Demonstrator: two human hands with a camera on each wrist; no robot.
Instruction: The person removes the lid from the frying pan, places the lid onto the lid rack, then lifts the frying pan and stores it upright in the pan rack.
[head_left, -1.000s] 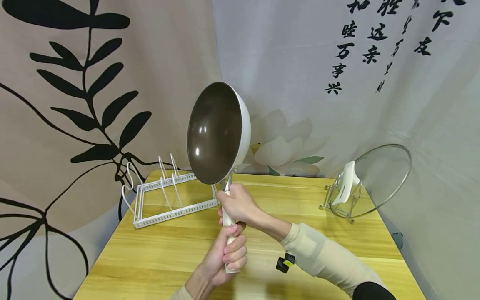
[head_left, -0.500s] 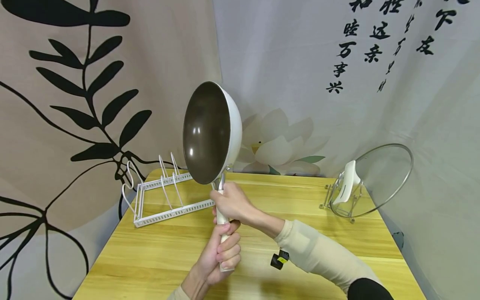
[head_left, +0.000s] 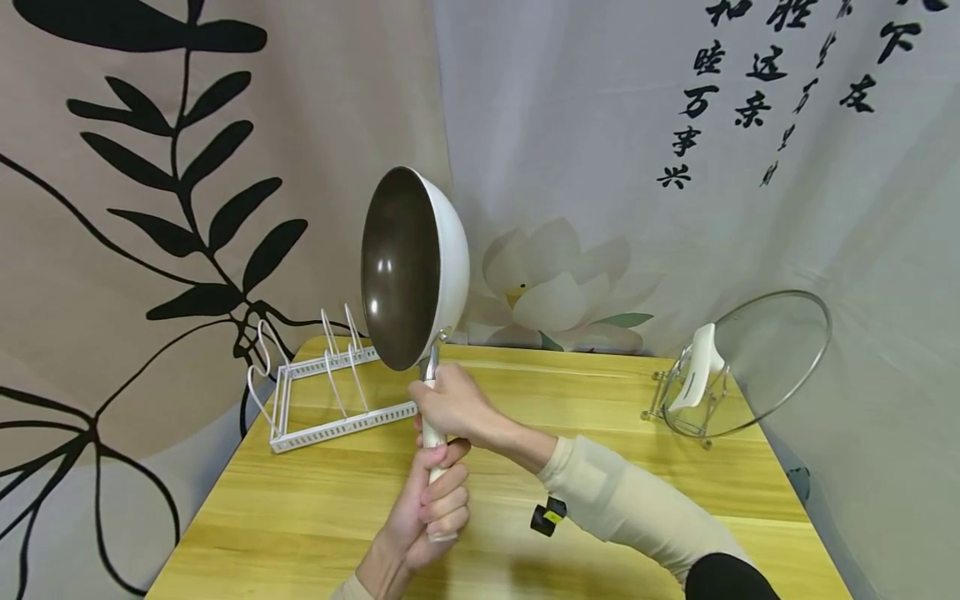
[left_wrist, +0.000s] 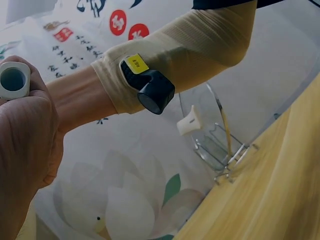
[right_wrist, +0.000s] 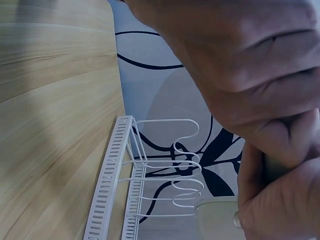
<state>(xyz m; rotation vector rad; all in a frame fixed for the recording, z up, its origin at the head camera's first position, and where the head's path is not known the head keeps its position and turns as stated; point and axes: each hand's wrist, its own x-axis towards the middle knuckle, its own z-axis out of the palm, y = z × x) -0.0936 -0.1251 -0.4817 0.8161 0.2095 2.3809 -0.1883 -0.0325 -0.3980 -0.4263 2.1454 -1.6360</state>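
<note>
Both hands hold up a deep wok (head_left: 405, 267), white outside and brown inside, by its long white handle (head_left: 435, 432). The left hand (head_left: 431, 508) wraps its fingers round the lower part of the handle. Just above it, the right hand (head_left: 453, 404) grips the handle close to the metal neck. The pan stands nearly upright over the table, its hollow side turned to the left. In the left wrist view the hollow end of the handle (left_wrist: 14, 80) shows at the fist. A strip of the pan's pale outside (right_wrist: 217, 217) appears in the right wrist view.
A white wire rack (head_left: 341, 427) stands on the wooden table (head_left: 570, 500) at the left, partly behind the wok. At the right, a glass lid (head_left: 787, 367) with a white knob leans in a metal wire stand (head_left: 705, 417). Printed cloth (head_left: 555, 150) hangs behind the table.
The wok and both hands have shifted a little to the left. The pan has turned so that more of its white outside shows. Rack and lid stay where they were.
</note>
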